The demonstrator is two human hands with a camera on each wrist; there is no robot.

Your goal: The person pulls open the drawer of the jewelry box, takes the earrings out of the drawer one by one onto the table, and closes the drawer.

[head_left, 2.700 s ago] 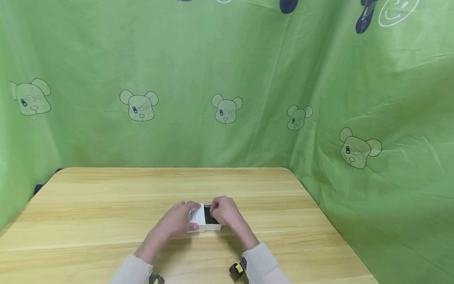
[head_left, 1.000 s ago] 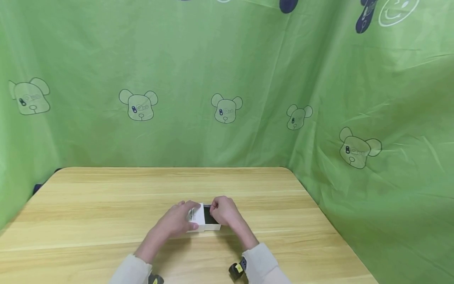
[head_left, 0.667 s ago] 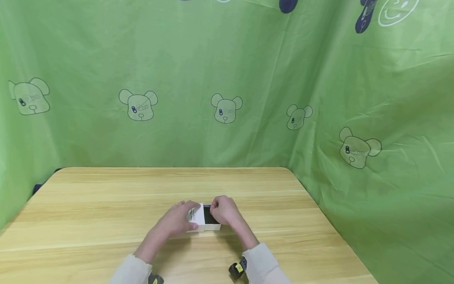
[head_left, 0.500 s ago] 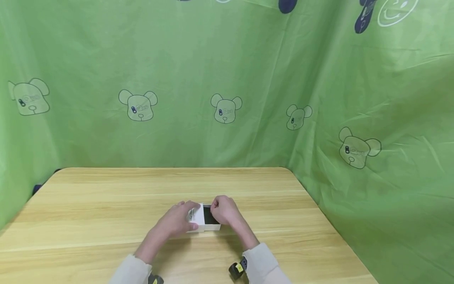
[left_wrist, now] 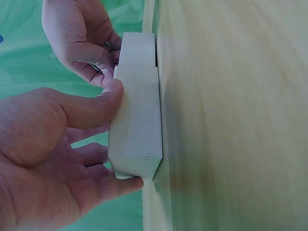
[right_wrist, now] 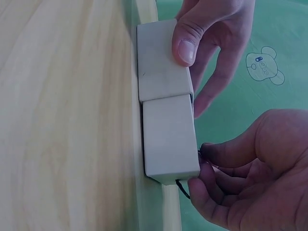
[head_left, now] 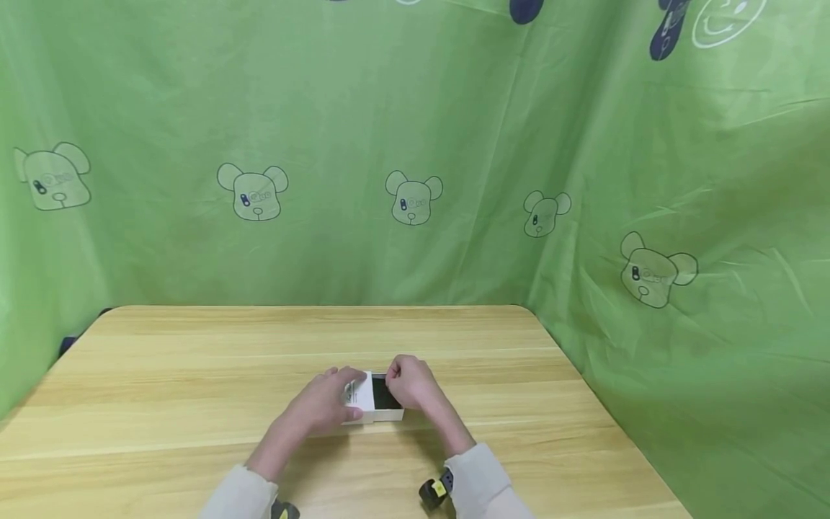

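Note:
A white drawer-style box [head_left: 360,393] lies on the table, its inner tray [head_left: 387,415] slid partly out to the right, with a black inside [head_left: 385,395]. My left hand [head_left: 323,402] grips the outer sleeve [left_wrist: 137,115], thumb on the near side and fingers on the far side and left end. Over the exposed tray is my right hand [head_left: 412,383]; its thumb and forefinger pinch a small dark thing [right_wrist: 200,152] at the tray's upper edge, mostly hidden by the fingertips. A black cord loop [right_wrist: 182,189] sticks out of the tray's end, beside the right fingers.
The wood-grain table [head_left: 259,346] stretches around the box. A green curtain [head_left: 337,259] with bear prints hangs behind and to the right. Black-and-yellow devices are strapped on both wrists, the right wrist device [head_left: 434,491] being plainer to see.
My right hand has risen very slightly at the tray, its fingertips still pinched. The left hand and the box have stayed in place.

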